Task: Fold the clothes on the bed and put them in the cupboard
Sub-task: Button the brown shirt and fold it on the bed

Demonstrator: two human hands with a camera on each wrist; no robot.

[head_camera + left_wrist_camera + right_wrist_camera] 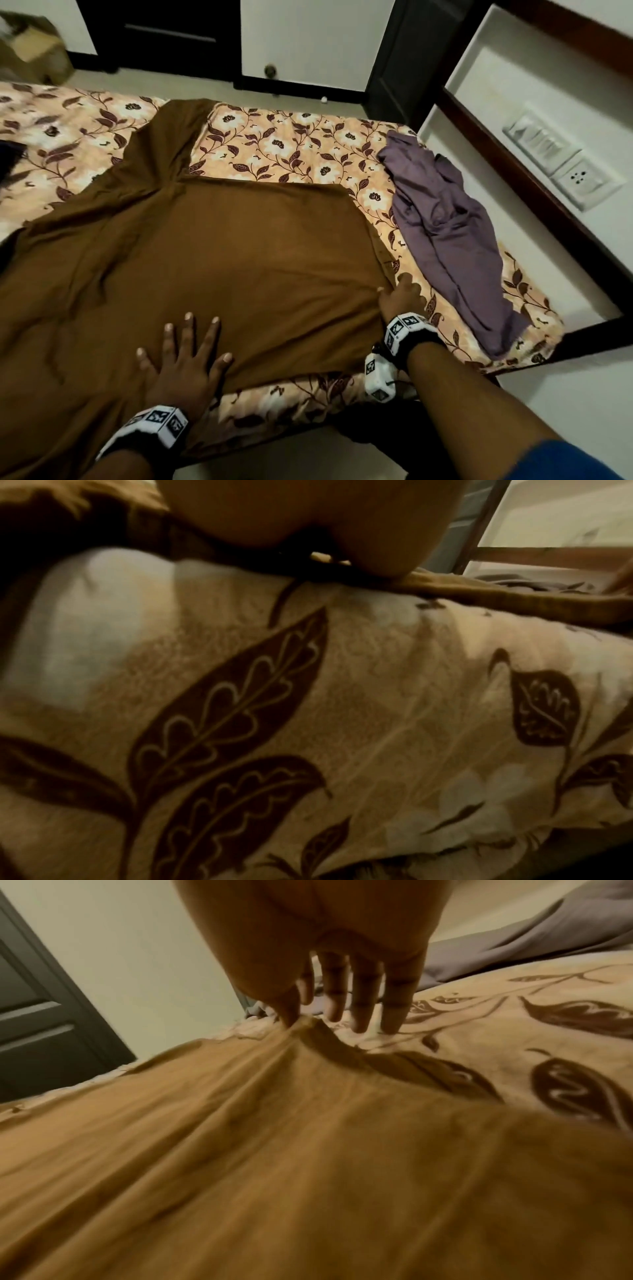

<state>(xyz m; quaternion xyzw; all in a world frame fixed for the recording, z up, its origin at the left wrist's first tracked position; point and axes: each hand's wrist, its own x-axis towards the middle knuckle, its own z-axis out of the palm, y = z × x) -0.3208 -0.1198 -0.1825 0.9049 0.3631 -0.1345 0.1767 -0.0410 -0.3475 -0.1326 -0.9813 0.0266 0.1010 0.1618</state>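
Head view shows your left hand (pixel 185 363) lying flat, fingers spread and straight, pressing the near edge of the brown garment (pixel 212 246), which is spread across the floral bedsheet (pixel 291 144). Your right hand (pixel 402 296) sits at the garment's right edge; the right wrist view shows the thumb and index finger pinching a raised ridge of brown fabric (pixel 308 1026), while the other three fingers (pixel 363 1001) extend straight down to the sheet. One narrow part of the brown garment runs toward the far side of the bed. A purple garment (pixel 445 233) lies crumpled near the bed's right edge, just beside the brown one and apart from both hands.
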